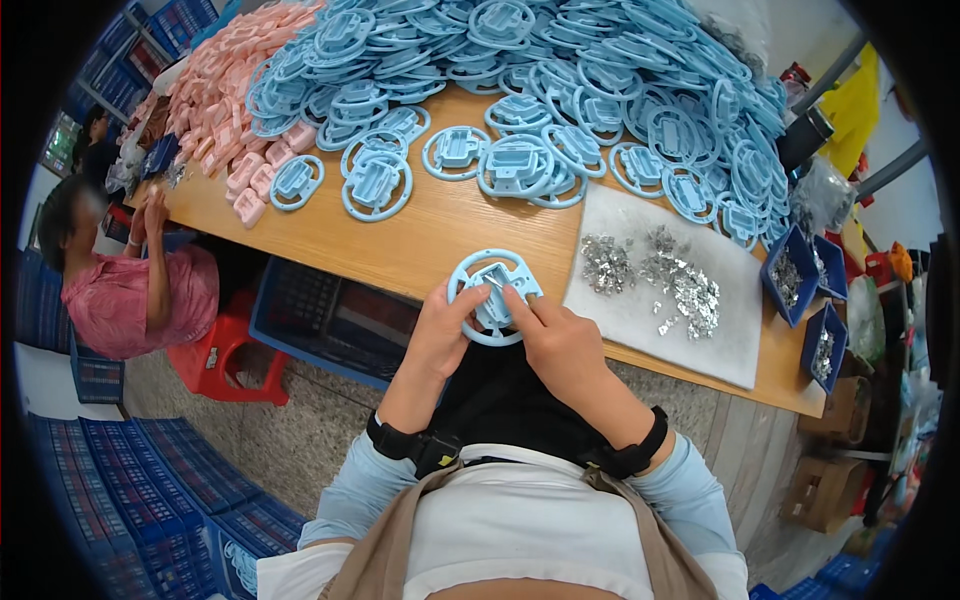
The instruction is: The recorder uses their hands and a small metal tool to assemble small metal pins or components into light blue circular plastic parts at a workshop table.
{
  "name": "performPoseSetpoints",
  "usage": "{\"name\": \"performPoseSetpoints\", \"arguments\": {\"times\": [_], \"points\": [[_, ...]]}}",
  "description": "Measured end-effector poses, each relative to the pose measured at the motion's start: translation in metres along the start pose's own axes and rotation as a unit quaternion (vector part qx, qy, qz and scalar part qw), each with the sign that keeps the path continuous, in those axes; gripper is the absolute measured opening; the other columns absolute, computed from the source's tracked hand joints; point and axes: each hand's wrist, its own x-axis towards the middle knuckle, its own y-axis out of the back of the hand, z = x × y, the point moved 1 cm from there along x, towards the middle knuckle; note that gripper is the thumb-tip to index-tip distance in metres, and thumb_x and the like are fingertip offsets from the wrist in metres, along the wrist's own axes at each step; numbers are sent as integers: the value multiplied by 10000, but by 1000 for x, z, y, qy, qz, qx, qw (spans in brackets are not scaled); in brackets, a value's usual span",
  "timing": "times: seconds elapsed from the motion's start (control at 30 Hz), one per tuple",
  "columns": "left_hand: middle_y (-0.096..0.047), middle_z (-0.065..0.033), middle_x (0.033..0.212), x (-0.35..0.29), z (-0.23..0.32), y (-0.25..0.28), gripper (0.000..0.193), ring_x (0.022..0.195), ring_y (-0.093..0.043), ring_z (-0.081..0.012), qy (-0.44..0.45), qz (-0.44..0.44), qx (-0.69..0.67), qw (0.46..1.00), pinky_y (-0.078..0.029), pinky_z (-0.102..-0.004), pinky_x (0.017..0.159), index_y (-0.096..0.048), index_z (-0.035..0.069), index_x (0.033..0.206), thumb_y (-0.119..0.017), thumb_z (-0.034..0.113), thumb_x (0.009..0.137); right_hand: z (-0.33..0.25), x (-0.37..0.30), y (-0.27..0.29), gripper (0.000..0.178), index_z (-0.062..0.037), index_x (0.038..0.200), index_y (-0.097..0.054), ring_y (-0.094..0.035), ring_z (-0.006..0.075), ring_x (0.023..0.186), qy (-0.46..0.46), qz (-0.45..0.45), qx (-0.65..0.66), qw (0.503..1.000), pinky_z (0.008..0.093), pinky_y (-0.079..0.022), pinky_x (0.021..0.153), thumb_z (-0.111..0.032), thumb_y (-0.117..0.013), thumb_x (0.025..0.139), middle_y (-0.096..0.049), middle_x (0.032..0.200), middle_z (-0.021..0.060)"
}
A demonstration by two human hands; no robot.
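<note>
A light blue plastic wheel-shaped part (493, 335) is held up just in front of the table's near edge, its hollow centre facing me. My left hand (447, 325) grips its left rim, with the thumb over the central pocket. On the other side my right hand (550, 335) has its thumb and fingers closed at the part's centre and right rim. A small shiny metal piece (494, 279) seems to lie in the pocket under the fingertips, though they partly cover it. To the right, a white foam mat (610, 325) bears small silvery metal pieces (695, 300) in loose piles.
A large heap of blue wheel parts (500, 25) covers the table's back, beside a pile of pink plastic parts (225, 90). Small blue bins (785, 275) of metal pieces stand at the right edge. A blue crate (300, 320) sits below; another person (140, 270) works at the left.
</note>
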Motion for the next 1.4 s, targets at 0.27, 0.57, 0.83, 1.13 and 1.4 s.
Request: {"name": "performPoseSetpoints", "arguments": {"times": [0.27, 0.57, 0.83, 1.13, 1.4], "points": [[-591, -19, 871, 4, 5, -22, 238, 755, -562, -84, -22, -32, -8, 999, -454, -227, 631, -548, 27, 1026, -606, 146, 828, 11, 3, 2, 449, -60, 1149, -548, -581, 197, 567, 0, 39, 6, 999, 279, -453, 459, -76, -595, 703, -541, 794, 70], [-599, -87, 1031, -7, -7, -54, 357, 945, -596, -178, 60, -136, -107, 983, -487, -344, 829, -481, 4, 1147, -598, 140, 838, 54, -24, 36, 254, 14, 1034, -607, -531, 58, 707, -300, 38, 556, 774, 216, -428, 601, -108, -615, 812, -622, 863, 55], [-589, -46, 1031, 7, -3, -57, 504, 937, -549, -127, 124, -266, 221, 930, -447, -263, 806, -500, 22, 1180, -692, 226, 761, 96, -45, 69, 181, -25, 918, -640, -563, 172, 683, -245, -4, 347, 905, 283, -446, 608, -87, -632, 749, -596, 807, 91], [-592, -109, 1021, 12, -16, -55, 336, 879, -619, -192, 44, -63, -77, 994, -535, -338, 762, -455, 22, 1148, -521, 228, 891, 123, -64, 65, 85, -12, 791, -610, -563, 262, 695, -261, 12, 113, 959, 345, -451, 621, -78, -630, 742, -550, 789, 98], [-555, -84, 1027, 13, -32, -54, 330, 905, -590, -163, 49, -70, -65, 994, -529, -314, 764, -449, 26, 1133, -586, 68, 836, 79, 5, 27, 76, -5, 806, -580, -505, 188, 621, -204, 76, 304, 928, 286, -392, 554, -65, -607, 769, -535, 764, 86]]}}
